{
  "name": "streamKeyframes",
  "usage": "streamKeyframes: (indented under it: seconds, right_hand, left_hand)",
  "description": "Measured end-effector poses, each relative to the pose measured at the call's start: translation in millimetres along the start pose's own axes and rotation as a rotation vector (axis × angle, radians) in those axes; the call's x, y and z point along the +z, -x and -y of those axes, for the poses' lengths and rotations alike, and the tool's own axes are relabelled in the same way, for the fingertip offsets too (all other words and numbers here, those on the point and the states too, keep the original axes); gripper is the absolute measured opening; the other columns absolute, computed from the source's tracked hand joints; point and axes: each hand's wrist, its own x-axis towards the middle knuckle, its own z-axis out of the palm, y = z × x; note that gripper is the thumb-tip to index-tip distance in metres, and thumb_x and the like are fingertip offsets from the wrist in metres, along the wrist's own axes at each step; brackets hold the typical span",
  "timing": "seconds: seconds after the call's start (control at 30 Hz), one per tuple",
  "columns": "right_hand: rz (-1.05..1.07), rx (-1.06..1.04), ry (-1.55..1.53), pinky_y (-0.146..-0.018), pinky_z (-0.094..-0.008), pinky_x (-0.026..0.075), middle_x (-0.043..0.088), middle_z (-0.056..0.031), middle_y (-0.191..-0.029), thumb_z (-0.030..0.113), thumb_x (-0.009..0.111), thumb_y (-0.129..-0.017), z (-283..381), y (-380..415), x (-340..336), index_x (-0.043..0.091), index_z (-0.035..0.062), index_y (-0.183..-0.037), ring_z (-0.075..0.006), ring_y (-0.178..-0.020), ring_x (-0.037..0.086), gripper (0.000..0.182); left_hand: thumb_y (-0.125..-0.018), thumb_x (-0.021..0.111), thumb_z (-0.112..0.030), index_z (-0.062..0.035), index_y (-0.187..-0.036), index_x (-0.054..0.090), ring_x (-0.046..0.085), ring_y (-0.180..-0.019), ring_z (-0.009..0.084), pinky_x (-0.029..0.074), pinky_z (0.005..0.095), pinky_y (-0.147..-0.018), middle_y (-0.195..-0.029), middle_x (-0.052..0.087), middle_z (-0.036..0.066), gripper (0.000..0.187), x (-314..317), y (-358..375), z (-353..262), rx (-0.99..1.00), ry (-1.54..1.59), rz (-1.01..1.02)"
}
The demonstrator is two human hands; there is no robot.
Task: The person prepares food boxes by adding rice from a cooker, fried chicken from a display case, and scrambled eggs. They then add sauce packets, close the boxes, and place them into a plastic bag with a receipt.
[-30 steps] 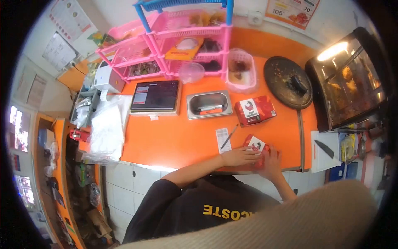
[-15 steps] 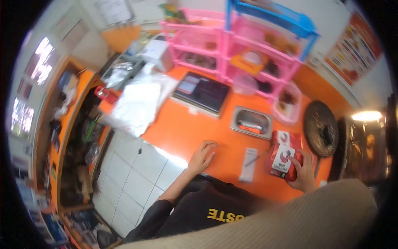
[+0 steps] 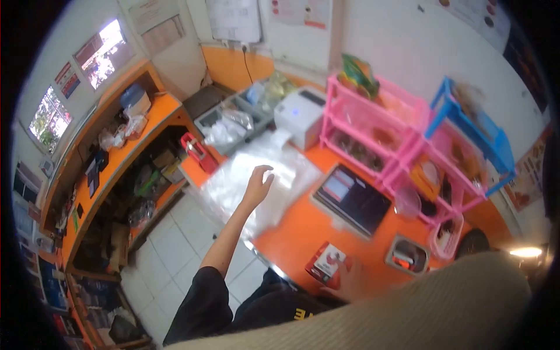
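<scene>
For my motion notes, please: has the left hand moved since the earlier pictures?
Yes. Judged against the black rectangular tablet, the left hand has moved leftward, and is now over the pile of clear plastic.

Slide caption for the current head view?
Left hand over clear plastic bags, right hand at a red-and-white box on an orange counter.

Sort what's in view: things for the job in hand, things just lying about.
Likely in the job:
red-and-white cardboard box, with the right hand on it
pile of clear, shiny plastic, under the left hand; contact unclear

Apparently lying about:
black rectangular tablet
rectangular steel tray
pink plastic rack
boxy white device
</scene>
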Motion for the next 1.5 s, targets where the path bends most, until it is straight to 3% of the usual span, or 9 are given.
streamKeyframes:
  seconds: [0.1,0.23,0.37,0.47,0.6,0.93,0.97,1.1,1.5]
  right_hand:
    - [-0.215,-0.236,-0.029,-0.096,-0.0518,0.036,0.05,-0.019,-0.122,0.028,0.068,-0.08,22.3,-75.2,-3.1,0.058,-0.0002,-0.099,-0.0371,-0.115,0.047,0.036]
    - [-0.433,-0.143,-0.335,-0.084,-0.0429,0.046,0.051,-0.0239,-0.11,0.009,0.055,-0.088,74.8,-227.1,-8.1,0.057,-0.0024,-0.102,-0.0398,-0.098,0.056,0.018]
    - [-0.567,-0.134,-0.427,-0.084,-0.0447,0.047,0.052,-0.0202,-0.108,0.009,0.059,-0.087,84.3,-379.8,18.7,0.054,0.0005,-0.115,-0.0404,-0.097,0.057,0.03]
    - [-0.677,-0.108,-0.344,-0.071,-0.0405,0.049,0.054,-0.0167,-0.1,0.007,0.065,-0.082,87.1,-446.3,26.0,0.057,0.0015,-0.112,-0.033,-0.083,0.058,0.031]
    - [-0.566,0.0,-0.351,-0.074,-0.0425,0.049,0.054,-0.0164,-0.099,0.01,0.068,-0.08,95.4,-468.9,24.7,0.059,0.0011,-0.106,-0.0348,-0.085,0.058,0.028]
    - [-0.554,0.092,-0.452,-0.074,-0.041,0.05,0.062,-0.015,-0.089,0.009,0.073,-0.074,83.0,-473.9,28.5,0.061,0.0004,-0.091,-0.0318,-0.083,0.062,0.023]
    - [-0.524,0.098,-0.532,-0.072,-0.0402,0.05,0.063,-0.0151,-0.088,0.009,0.073,-0.073,81.1,-476.2,26.2,0.061,0.0001,-0.089,-0.0307,-0.081,0.063,0.022]
    - [-0.465,0.103,-0.586,-0.073,-0.0404,0.05,0.065,-0.0146,-0.087,0.009,0.074,-0.072,78.0,-481.9,23.8,0.061,0.0007,-0.086,-0.031,-0.082,0.064,0.02]
    - [-0.392,0.001,-0.306,-0.077,-0.0448,0.048,0.057,-0.0139,-0.09,0.011,0.07,-0.075,96.6,-485.8,20.6,0.06,0.003,-0.08,-0.0337,-0.091,0.058,0.014]
  left_hand:
    - [-0.082,0.069,-0.017,-0.006,-0.134,0.045,0.049,-0.122,0.0306,0.042,0.0377,-0.099,-0.132,0.049,0.016,0.058,-5.3,-83.6,81.1,0.043,-0.037,0.165]
    - [-0.073,0.079,-0.022,0.0023,-0.14,0.035,0.045,-0.128,0.0307,0.038,0.0372,-0.103,-0.137,0.045,0.021,0.084,20.0,-158.6,125.4,-0.113,0.007,0.283]
    - [-0.071,0.081,-0.019,0.0019,-0.134,0.043,0.054,-0.117,0.0243,0.043,0.0339,-0.096,-0.127,0.056,0.017,0.076,33.5,-193.0,112.0,-0.256,0.221,0.34]
    - [-0.072,0.079,-0.012,0.001,-0.126,0.05,0.058,-0.107,0.0173,0.046,0.0297,-0.088,-0.118,0.062,0.013,0.062,25.3,-212.0,115.9,-0.292,0.471,0.669]
    - [-0.074,0.076,-0.006,-0.0036,-0.12,0.054,0.059,-0.099,0.013,0.047,0.0278,-0.084,-0.11,0.064,0.007,0.051,21.3,-210.1,120.4,-0.307,0.539,0.633]
    - [-0.071,0.062,0.015,-0.0061,-0.137,0.037,0.057,-0.108,0.0132,0.046,0.0276,-0.092,-0.12,0.057,0.005,0.073,45.1,-199.5,142.3,-0.268,0.762,0.636]
    - [-0.068,0.062,0.009,0.002,-0.14,0.033,0.045,-0.126,0.023,0.038,0.0317,-0.103,-0.132,0.049,0.016,0.077,43.8,-199.9,144.7,-0.249,0.757,0.645]
    - [-0.071,0.059,0.014,-0.0059,-0.138,0.036,0.055,-0.107,0.0131,0.046,0.026,-0.088,-0.118,0.056,0.005,0.073,41.2,-196.8,147.1,-0.113,0.569,0.63]
    - [-0.074,0.069,-0.003,-0.0009,-0.135,0.041,0.053,-0.112,0.0198,0.045,0.03,-0.089,-0.131,0.051,0.013,0.068,10.0,-186.3,130.0,-0.123,0.333,0.552]
